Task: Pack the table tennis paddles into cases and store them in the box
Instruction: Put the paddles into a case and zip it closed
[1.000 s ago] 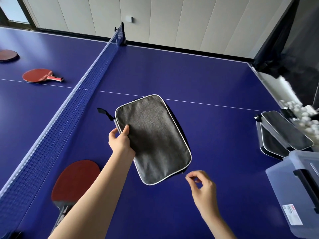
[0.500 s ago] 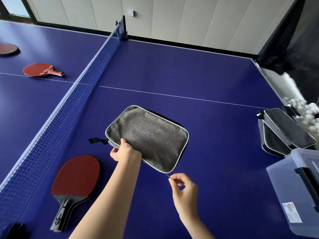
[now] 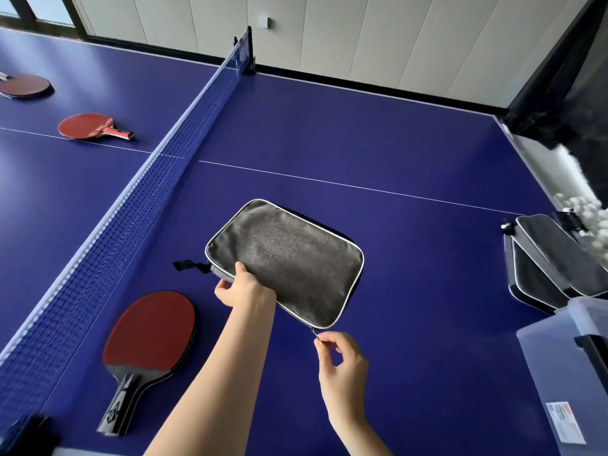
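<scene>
We are gripping the grey case [image 3: 284, 263] at its near-left edge with our left hand [image 3: 245, 286]; our right hand [image 3: 342, 360] is pinching the zipper pull [image 3: 315, 334] at the case's five o'clock corner. The case's long axis is running ten to four on the bench [image 3: 411, 143].

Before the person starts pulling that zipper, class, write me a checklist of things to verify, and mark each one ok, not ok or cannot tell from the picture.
1. Left hand grips the near edge of the grey case to steady it: ok.
2. Right hand pinches the zipper pull at the case's near corner: ok.
3. Case lies flat on the table: cannot tell; its near edge looks lifted.
4. Case is empty and ready for a paddle: cannot tell, it looks closed.
5. Nearest paddle lies close by, beside the net: ok.
6. Storage box is within view at the right: ok.
</scene>
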Available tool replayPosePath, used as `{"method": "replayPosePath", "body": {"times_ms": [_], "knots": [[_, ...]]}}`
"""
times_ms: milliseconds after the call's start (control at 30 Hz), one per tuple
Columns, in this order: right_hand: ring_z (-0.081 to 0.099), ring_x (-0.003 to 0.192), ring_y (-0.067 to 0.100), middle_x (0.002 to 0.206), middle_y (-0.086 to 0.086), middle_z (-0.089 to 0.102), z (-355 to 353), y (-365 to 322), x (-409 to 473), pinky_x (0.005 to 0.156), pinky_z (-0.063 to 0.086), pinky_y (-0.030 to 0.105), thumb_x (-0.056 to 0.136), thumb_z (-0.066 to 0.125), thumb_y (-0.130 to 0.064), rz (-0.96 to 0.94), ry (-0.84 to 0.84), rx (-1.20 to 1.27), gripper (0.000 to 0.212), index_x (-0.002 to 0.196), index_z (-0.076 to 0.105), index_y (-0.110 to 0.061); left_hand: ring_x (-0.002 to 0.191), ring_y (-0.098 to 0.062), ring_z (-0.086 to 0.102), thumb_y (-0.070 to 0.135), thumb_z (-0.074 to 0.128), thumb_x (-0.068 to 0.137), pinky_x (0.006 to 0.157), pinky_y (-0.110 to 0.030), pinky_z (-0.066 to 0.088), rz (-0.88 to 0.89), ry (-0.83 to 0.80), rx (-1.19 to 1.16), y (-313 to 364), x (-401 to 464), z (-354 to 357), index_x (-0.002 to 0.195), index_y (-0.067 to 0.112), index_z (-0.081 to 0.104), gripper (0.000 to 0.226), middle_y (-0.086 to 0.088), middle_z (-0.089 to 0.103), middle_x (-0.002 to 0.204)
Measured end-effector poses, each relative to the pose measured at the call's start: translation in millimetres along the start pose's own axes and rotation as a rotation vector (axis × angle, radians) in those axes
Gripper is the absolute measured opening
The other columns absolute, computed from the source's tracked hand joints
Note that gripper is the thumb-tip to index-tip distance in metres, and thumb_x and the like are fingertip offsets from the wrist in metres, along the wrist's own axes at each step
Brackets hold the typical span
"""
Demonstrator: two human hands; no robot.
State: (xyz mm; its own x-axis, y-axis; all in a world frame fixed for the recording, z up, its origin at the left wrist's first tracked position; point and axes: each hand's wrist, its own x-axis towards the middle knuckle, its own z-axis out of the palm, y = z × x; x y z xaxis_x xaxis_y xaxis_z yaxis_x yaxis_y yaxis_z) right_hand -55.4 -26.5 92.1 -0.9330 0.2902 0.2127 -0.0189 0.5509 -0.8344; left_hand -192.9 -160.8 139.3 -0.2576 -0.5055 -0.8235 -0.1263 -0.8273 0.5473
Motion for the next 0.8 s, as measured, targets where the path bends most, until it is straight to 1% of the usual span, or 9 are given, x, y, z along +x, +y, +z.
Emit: {"method": "replayPosePath", "body": {"times_ms": [100, 200, 267, 333, 467, 567, 667, 733, 800], "knots": [[0.060, 0.070, 0.008, 0.073, -0.011, 0.064, -19, 9, 9, 0.067, 0.043, 0.015, 0.078, 0.075, -0.031, 0.069, 0.037, 0.073, 0.012, 0.076, 0.063, -0.029, 0.086, -0.016, 0.057, 0.019, 0.071, 0.086, 0.062, -0.030, 0.047, 0.086, -0.089, 0.064, 3, 13, -6, 0.116, 0.016, 0.051, 0.036, -0.001, 0.057, 0.109], [0.061, 0.076, 0.010, 0.085, -0.007, 0.067, -48, 26, 40, 0.063, 0.044, 0.010, 0.083, 0.064, -0.042, 0.256, 0.197, 0.139, 0.013, 0.085, 0.060, -0.030, 0.081, -0.019, 0.063, 0.019, 0.071, 0.087, 0.061, -0.033, 0.053, 0.083, -0.307, 0.167, 5, 29, -21, 0.113, 0.016, 0.052, 0.032, -0.003, 0.064, 0.099], [0.062, 0.094, 0.012, 0.107, -0.001, 0.065, -63, 36, 64, 0.074, 0.048, 0.012, 0.091, 0.061, -0.029, 0.411, 0.045, 0.241, 0.015, 0.105, 0.060, -0.028, 0.077, -0.021, 0.064, 0.019, 0.069, 0.088, 0.062, -0.036, 0.057, 0.039, -0.489, 0.284, 4, 34, -31, 0.109, 0.016, 0.053, 0.027, -0.007, 0.066, 0.093], [0.060, 0.109, 0.015, 0.121, 0.000, 0.063, -71, 42, 80, 0.090, 0.049, 0.029, 0.094, 0.055, -0.030, 0.591, -0.232, 0.399, 0.027, 0.120, 0.058, -0.022, 0.077, -0.023, 0.066, 0.020, 0.069, 0.088, 0.062, -0.037, 0.058, -0.013, -0.625, 0.428, -2, 34, -39, 0.105, 0.015, 0.055, 0.022, -0.009, 0.068, 0.092], [0.062, 0.113, 0.015, 0.119, -0.003, 0.068, -76, 46, 77, 0.101, 0.046, 0.040, 0.087, 0.060, -0.043, 0.755, -0.598, 0.529, 0.038, 0.120, 0.061, -0.025, 0.080, -0.027, 0.069, 0.024, 0.072, 0.084, 0.066, -0.041, 0.060, -0.101, -0.745, 0.566, -20, 26, -44, 0.105, 0.013, 0.057, 0.028, -0.014, 0.070, 0.096], [0.065, 0.108, 0.017, 0.116, 0.001, 0.069, -79, 49, 64, 0.096, 0.049, 0.041, 0.082, 0.066, -0.035, 0.738, -0.536, 0.606, 0.031, 0.113, 0.066, -0.026, 0.097, -0.028, 0.066, 0.031, 0.074, 0.082, 0.084, -0.049, 0.057, 0.017, -0.689, 0.670, -33, 21, -41, 0.128, 0.017, 0.045, 0.057, -0.012, 0.063, 0.113], [0.067, 0.102, 0.016, 0.108, -0.001, 0.072, -77, 50, 52, 0.090, 0.051, 0.038, 0.085, 0.067, -0.027, 0.676, -0.413, 0.562, 0.016, 0.101, 0.068, -0.029, 0.130, -0.025, 0.043, 0.043, 0.072, 0.082, 0.108, -0.047, 0.040, 0.405, -0.651, 1.001, -49, 10, -45, 0.148, 0.022, 0.024, 0.085, -0.006, 0.038, 0.142], [0.068, 0.098, 0.012, 0.102, -0.004, 0.072, -74, 49, 47, 0.089, 0.051, 0.036, 0.085, 0.068, -0.026, 0.609, -0.302, 0.478, 0.013, 0.098, 0.066, -0.028, 0.140, -0.020, 0.029, 0.045, 0.068, 0.084, 0.116, -0.042, 0.029, 0.558, -0.766, 1.155, -66, -4, -57, 0.150, 0.023, 0.024, 0.082, -0.002, 0.029, 0.150], [0.067, 0.094, 0.006, 0.099, -0.009, 0.072, -70, 45, 43, 0.082, 0.051, 0.028, 0.086, 0.067, -0.027, 0.556, -0.225, 0.415, 0.011, 0.096, 0.064, -0.030, 0.141, -0.011, 0.026, 0.044, 0.064, 0.087, 0.116, -0.030, 0.024, 0.561, -0.955, 1.215, -84, -19, -73, 0.147, 0.029, 0.030, 0.071, 0.005, 0.030, 0.151]]}}
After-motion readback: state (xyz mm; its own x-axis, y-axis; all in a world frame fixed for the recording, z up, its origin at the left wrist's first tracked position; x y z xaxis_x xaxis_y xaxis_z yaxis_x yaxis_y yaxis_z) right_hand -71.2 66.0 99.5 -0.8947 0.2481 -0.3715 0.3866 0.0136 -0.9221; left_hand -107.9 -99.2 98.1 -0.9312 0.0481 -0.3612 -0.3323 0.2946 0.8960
